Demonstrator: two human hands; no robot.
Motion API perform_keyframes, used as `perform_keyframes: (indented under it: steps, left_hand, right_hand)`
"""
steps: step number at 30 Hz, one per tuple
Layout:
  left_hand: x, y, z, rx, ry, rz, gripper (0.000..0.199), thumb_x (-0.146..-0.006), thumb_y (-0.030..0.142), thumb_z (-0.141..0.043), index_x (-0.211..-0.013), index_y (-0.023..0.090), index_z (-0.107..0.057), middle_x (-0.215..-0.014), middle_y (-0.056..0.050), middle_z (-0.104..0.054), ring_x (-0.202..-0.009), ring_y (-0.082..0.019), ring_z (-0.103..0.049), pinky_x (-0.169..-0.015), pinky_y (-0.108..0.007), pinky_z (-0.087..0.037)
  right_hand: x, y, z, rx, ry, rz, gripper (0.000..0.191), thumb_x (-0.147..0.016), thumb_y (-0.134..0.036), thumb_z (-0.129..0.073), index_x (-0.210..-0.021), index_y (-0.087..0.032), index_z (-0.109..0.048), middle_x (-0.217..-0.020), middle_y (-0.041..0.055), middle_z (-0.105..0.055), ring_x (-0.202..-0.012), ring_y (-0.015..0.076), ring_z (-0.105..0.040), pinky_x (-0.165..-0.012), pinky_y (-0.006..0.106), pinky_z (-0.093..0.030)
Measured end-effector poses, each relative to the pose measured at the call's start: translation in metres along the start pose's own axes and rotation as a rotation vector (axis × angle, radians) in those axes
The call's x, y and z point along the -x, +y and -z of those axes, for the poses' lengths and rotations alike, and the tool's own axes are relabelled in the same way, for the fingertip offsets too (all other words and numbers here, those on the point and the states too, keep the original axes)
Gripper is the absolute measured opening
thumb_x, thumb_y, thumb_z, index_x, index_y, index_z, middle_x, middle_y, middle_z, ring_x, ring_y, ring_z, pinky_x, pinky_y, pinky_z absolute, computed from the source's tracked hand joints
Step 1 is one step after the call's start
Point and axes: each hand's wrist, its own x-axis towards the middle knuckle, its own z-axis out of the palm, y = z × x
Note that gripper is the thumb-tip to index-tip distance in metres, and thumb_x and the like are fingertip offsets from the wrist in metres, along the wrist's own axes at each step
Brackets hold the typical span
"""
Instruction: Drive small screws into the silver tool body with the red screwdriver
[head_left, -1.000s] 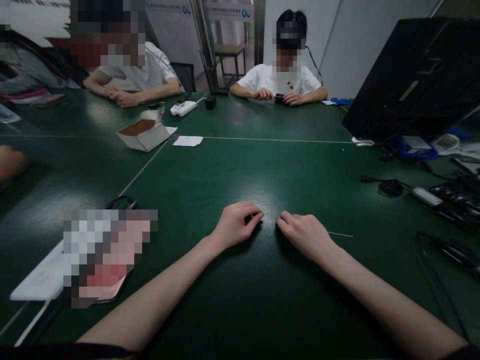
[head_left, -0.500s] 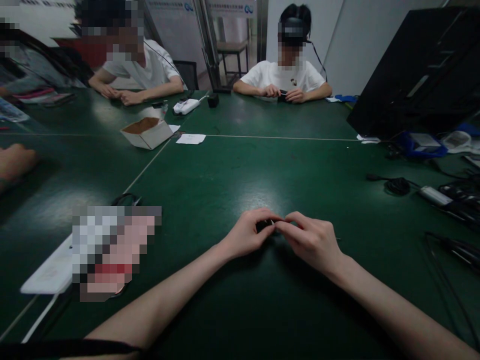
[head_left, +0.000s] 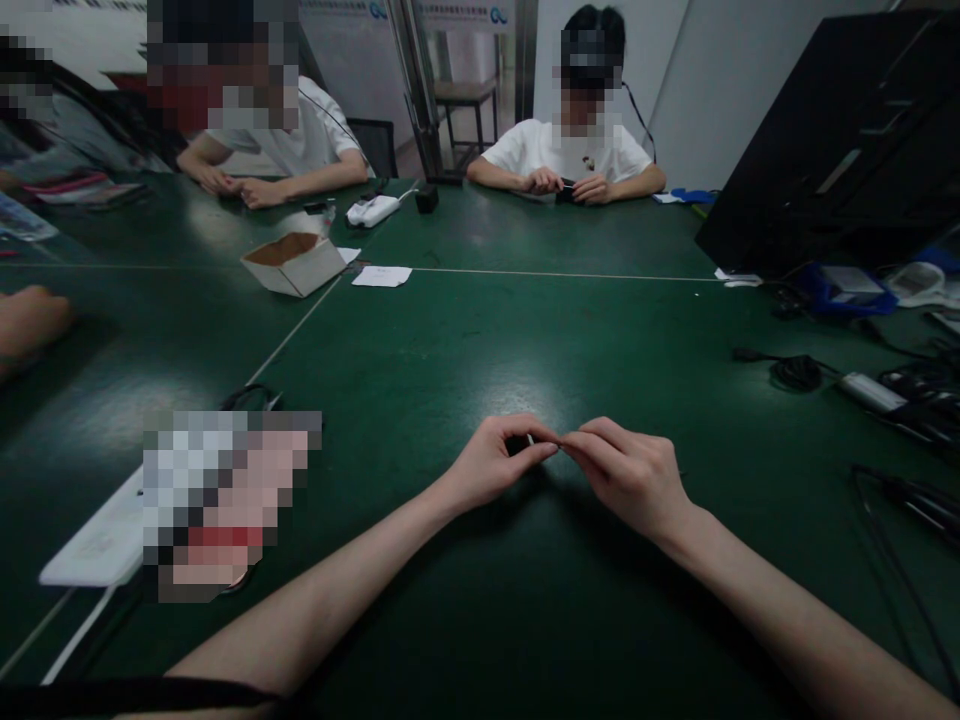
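My left hand (head_left: 499, 462) and my right hand (head_left: 628, 468) meet fingertip to fingertip, a little above the green tabletop (head_left: 465, 350). Thumb and fingers of the left hand are pinched together, leaving a dark gap behind them. The right hand's thumb and fingers are pressed together too, their tips touching those of the left. Whatever may be between the tips is too small or too hidden to name. A small pale glint shows by the left fingers.
To the left lie a white power strip (head_left: 90, 550) and a blurred-out pinkish thing (head_left: 240, 500). An open carton (head_left: 296, 268) and a paper slip (head_left: 382, 276) sit farther back. Cables (head_left: 795, 372) and a large black monitor (head_left: 817, 150) occupy the right. Two people sit across the table.
The fingertips of both hands have drawn into a tighter pinch, and the right fingers have shifted slightly. The left thumb has straightened toward the right hand. The surroundings look the same.
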Motion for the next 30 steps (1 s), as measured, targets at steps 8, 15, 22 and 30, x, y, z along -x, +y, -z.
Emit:
perform_keyframes:
  steps: [8, 15, 22, 30]
  left_hand:
    - [-0.0008, -0.0025, -0.0003, 0.015, 0.003, -0.027, 0.011, -0.086, 0.017, -0.062, -0.081, 0.014, -0.072, -0.079, -0.003, -0.069, -0.076, -0.015, -0.062, -0.072, -0.026, -0.048]
    - [-0.0018, -0.006, 0.0002, 0.024, -0.009, -0.037, 0.012, -0.086, 0.019, -0.062, -0.081, 0.015, -0.072, -0.079, -0.003, -0.069, -0.075, -0.015, -0.062, -0.072, -0.025, -0.048]
    - [-0.002, -0.0066, 0.0016, 0.023, -0.026, -0.015, 0.014, -0.086, 0.022, -0.062, -0.079, 0.016, -0.072, -0.08, -0.004, -0.07, -0.075, -0.015, -0.062, -0.07, -0.025, -0.048]
    - [-0.0032, -0.0074, 0.0029, 0.042, -0.043, 0.025, 0.017, -0.086, 0.028, -0.062, -0.078, 0.016, -0.072, -0.081, -0.004, -0.07, -0.073, -0.015, -0.061, -0.068, -0.025, -0.048]
  right_hand:
    - [0.0019, -0.0002, -0.0019, -0.024, 0.002, -0.004, 0.016, -0.095, -0.02, -0.052, -0.101, -0.02, -0.067, -0.087, -0.0005, -0.069, -0.067, 0.0076, -0.062, -0.056, 0.02, -0.037]
    - [0.0021, -0.001, -0.0018, -0.033, -0.01, -0.012, 0.017, -0.095, -0.02, -0.051, -0.099, -0.019, -0.068, -0.087, 0.0008, -0.069, -0.066, 0.007, -0.061, -0.056, 0.019, -0.037]
    - [0.0008, -0.0014, -0.0024, -0.032, -0.032, -0.009, 0.018, -0.095, -0.019, -0.051, -0.097, -0.019, -0.069, -0.088, 0.001, -0.069, -0.067, 0.0068, -0.061, -0.056, 0.018, -0.038]
    - [0.0009, -0.0008, -0.0021, -0.029, -0.041, 0.004, 0.02, -0.097, -0.021, -0.049, -0.096, -0.018, -0.069, -0.087, 0.0017, -0.069, -0.065, 0.0067, -0.059, -0.056, 0.018, -0.038]
